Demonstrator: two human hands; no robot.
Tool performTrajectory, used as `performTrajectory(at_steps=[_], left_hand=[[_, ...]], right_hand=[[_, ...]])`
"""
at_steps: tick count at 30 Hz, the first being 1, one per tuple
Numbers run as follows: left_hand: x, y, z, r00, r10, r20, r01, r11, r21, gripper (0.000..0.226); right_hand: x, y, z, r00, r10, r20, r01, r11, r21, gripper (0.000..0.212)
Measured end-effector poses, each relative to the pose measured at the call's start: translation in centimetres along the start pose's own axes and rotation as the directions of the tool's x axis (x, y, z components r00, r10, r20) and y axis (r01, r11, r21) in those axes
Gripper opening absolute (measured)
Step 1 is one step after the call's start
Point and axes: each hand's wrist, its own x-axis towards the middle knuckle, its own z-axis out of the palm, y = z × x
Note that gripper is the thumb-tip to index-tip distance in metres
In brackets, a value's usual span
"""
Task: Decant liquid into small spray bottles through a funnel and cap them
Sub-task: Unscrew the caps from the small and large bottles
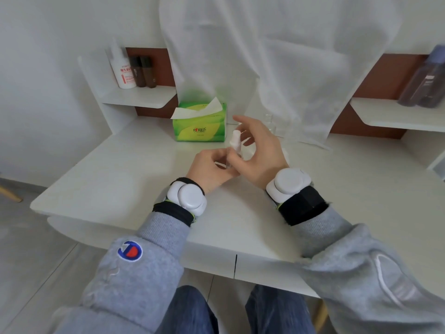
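Note:
A small clear spray bottle with a white spray top (235,142) stands upright near the middle of the white table (125,169). My left hand (212,168) is wrapped around its lower body. My right hand (258,150) is at the white top, thumb and a finger touching it, the other fingers spread. A clear glass bottle (271,122) stands behind my right hand, partly hidden. No funnel is visible.
A green tissue pack (199,124) sits behind the hands. The left shelf holds a white bottle (122,68) and two brown bottles (144,72). A purple bottle (426,80) rests on the right shelf. A white cloth (277,56) hangs at the back.

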Motion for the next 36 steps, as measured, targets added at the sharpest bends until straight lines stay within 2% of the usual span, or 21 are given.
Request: performTrajectory(at_steps=[4, 8, 13, 17, 20, 25, 30, 34, 36], left_hand=[[-0.05, -0.02, 0.14, 1.000, 0.012, -0.005, -0.011, 0.999, 0.035, 0.048], [-0.10, 0.14, 0.10, 1.000, -0.014, 0.006, 0.014, 1.000, -0.002, 0.042], [0.00, 0.01, 0.19, 1.000, 0.017, 0.008, -0.017, 0.999, 0.036, 0.048], [-0.01, 0.00, 0.15, 1.000, 0.003, 0.008, -0.002, 1.000, -0.022, 0.044], [0.02, 0.01, 0.29, 1.000, 0.021, 0.003, -0.021, 1.000, -0.001, 0.051], [0.05, -0.12, 0.13, 0.999, 0.032, 0.012, -0.032, 0.999, -0.006, 0.048], [0.22, -0.27, 0.20, 1.000, 0.023, 0.010, -0.022, 1.000, -0.022, 0.040], [0.17, -0.13, 0.25, 1.000, 0.016, 0.009, -0.015, 0.999, -0.030, 0.014], [0.18, -0.06, 0.26, 1.000, 0.017, 0.004, -0.017, 1.000, -0.025, 0.008]], right_hand=[[0.08, 0.30, -0.08, 0.999, 0.037, 0.024, -0.038, 0.999, 0.008, 0.053], [-0.02, 0.15, 0.02, 0.999, 0.009, 0.037, -0.010, 1.000, 0.029, 0.059], [0.05, 0.46, -0.25, 0.998, 0.034, 0.055, -0.036, 0.999, 0.031, 0.058], [0.06, 0.41, -0.25, 0.998, -0.006, 0.057, 0.005, 1.000, 0.012, 0.065], [0.14, 0.74, -0.31, 0.999, 0.001, 0.055, -0.001, 1.000, -0.003, 0.060], [0.13, 0.84, -0.37, 0.994, -0.058, 0.089, 0.059, 0.998, -0.008, 0.053], [0.12, 0.97, -0.56, 0.983, -0.068, 0.173, 0.064, 0.998, 0.026, 0.052], [0.13, 0.99, -0.58, 0.982, -0.086, 0.169, 0.077, 0.995, 0.060, 0.045], [0.13, 0.91, -0.53, 0.980, -0.101, 0.171, 0.088, 0.993, 0.082, 0.044]])
